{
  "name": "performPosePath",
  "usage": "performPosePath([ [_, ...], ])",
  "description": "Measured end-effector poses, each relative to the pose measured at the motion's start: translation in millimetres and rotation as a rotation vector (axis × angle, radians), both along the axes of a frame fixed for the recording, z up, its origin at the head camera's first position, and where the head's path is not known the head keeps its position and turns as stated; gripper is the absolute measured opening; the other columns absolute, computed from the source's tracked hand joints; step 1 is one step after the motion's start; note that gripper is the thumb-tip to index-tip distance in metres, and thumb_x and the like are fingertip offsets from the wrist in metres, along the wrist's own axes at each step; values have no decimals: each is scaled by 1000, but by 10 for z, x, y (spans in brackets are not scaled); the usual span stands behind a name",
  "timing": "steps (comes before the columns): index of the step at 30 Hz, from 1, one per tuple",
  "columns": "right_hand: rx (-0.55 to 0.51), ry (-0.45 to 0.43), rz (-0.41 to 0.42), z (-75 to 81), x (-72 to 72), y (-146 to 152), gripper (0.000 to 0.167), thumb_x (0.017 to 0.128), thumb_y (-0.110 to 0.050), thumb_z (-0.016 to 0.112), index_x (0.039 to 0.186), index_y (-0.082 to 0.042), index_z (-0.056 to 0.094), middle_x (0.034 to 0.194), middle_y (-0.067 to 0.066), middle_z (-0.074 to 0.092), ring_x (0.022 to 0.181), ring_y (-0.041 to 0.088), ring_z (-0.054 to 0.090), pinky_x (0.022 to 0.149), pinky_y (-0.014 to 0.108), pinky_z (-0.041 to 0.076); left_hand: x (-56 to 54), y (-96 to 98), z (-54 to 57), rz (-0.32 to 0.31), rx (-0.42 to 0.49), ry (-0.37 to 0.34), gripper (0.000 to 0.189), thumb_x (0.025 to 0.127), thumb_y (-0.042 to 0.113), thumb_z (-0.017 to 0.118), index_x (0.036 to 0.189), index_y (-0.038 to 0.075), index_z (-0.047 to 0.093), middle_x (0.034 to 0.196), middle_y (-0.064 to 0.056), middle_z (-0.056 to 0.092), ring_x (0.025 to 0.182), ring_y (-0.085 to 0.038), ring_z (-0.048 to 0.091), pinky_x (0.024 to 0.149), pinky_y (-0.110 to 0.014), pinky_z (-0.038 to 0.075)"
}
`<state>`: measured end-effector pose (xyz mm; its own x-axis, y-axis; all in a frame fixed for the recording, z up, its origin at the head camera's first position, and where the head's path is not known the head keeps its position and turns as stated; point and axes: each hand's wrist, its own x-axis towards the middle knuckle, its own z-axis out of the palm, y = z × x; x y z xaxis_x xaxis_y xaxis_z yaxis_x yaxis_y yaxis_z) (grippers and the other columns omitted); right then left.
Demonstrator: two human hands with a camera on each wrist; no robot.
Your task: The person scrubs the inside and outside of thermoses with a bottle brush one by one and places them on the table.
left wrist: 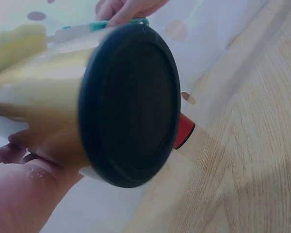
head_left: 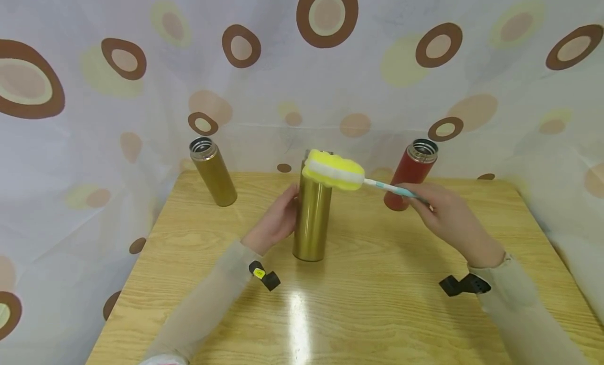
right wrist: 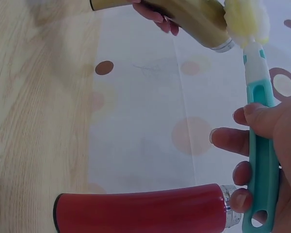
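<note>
My left hand [head_left: 276, 221] grips a tall gold thermos flask [head_left: 313, 218] round its left side, near the middle of the table. Its black base [left wrist: 133, 104] faces the left wrist camera, so the flask is off the tabletop. In my right hand [head_left: 450, 221] is a bottle brush [right wrist: 263, 160], held by its teal handle with the fingers curled round it. The yellow and white sponge head [head_left: 335, 170] lies sideways in front of the flask's upper end and hides most of its mouth. Whether sponge and flask touch, I cannot tell.
Another gold flask [head_left: 216, 176], lidless, stands at the back left of the wooden table [head_left: 377, 302]. A lidless red flask [head_left: 409, 171] stands at the back right, behind my right hand. A white sheet with brown and yellow spots [head_left: 283, 92] hangs behind and beside the table.
</note>
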<state>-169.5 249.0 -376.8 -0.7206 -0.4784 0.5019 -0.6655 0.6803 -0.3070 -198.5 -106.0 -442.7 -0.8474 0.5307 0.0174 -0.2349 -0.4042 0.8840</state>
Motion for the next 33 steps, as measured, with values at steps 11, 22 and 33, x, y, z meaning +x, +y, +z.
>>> performPosePath([
  [11,30,-24,34,30,19,25,39,88,6,77,123,-10,75,100,-1,73,82,12,56,73,19,43,-30,-72,0,3,19,50,44,102,56,59,132,23,53,128,2,61,122,-17,56,103,-36,48],
  [22,93,-89,267,-131,11,70,32,90,-2,78,120,-13,76,108,-4,74,84,4,57,71,23,49,-85,-111,110,172,13,-6,102,82,62,79,155,6,37,123,-1,62,111,-17,62,93,-30,56],
  [33,124,-150,302,-171,76,80,36,84,1,81,115,-16,79,100,-10,73,82,0,55,67,25,52,-117,-158,146,188,58,-31,94,79,60,83,149,10,45,119,-4,63,106,-17,62,90,-31,56],
])
